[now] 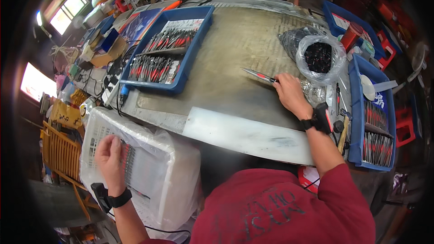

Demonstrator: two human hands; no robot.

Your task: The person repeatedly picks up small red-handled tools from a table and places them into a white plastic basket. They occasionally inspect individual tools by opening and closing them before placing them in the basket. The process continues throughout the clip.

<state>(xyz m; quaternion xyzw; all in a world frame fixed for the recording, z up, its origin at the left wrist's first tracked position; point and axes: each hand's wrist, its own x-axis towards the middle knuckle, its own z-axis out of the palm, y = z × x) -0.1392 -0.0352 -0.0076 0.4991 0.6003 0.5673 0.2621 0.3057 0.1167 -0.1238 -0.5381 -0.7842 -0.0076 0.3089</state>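
Note:
My right hand (289, 91) is over the worktable, fingers closed on the dark end of a slim tool (258, 75). This tool has a long silver point and some red and black; its exact kind is not clear. Over at the left, my left hand (109, 153) is above a white plastic basket (97, 124) lined with clear film. Its fingers are curled together, and whatever may be between them is hidden. Beside that hand, a row of similar tools (129, 165) with dark and red parts lies in the basket.
A blue tray (178, 86) of red-and-silver tools stands at the table's left, another blue tray (357, 108) at its right. A clear bag (300, 56) holds small dark pieces. A white board (244, 133) lies along the near edge of the worktable (226, 40).

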